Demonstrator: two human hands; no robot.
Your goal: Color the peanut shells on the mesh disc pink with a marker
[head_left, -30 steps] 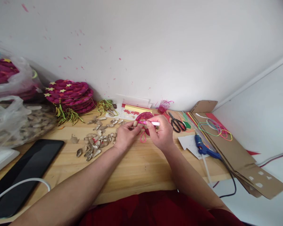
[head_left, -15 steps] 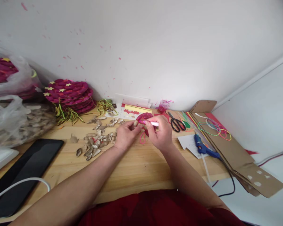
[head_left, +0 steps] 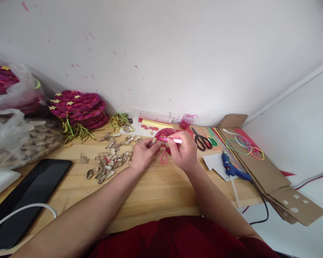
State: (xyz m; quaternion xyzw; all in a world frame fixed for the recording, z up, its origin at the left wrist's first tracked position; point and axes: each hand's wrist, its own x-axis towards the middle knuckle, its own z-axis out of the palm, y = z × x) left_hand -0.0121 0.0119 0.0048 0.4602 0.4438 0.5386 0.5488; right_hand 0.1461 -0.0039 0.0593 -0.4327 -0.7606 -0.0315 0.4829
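Observation:
A paintbrush [head_left: 177, 141] with a white handle and a pink-coated tip is pinched in my right hand [head_left: 185, 150]. Its tip rests on or just over a round craft piece [head_left: 165, 133] of peanut shells, partly painted magenta. My left hand [head_left: 144, 152] closes on the left edge of this piece, where some shells are still plain tan. A pink cord loop [head_left: 164, 157] hangs from its near side. Both hands cover much of the piece. Loose peanut shells [head_left: 110, 161] lie left of my left hand. Behind my right hand stands a cup of magenta paint [head_left: 186, 122].
Black-handled scissors [head_left: 201, 139], a blue glue gun [head_left: 233, 170] and cardboard [head_left: 269, 179] lie to the right. At left are a stack of magenta shell pieces [head_left: 79, 107], a bag of shells [head_left: 40, 139] and a black tablet-like slab [head_left: 32, 200].
The brush tip has shifted slightly over the craft piece. The piece has turned or tipped a little in my hands, and its cord loop has moved slightly right.

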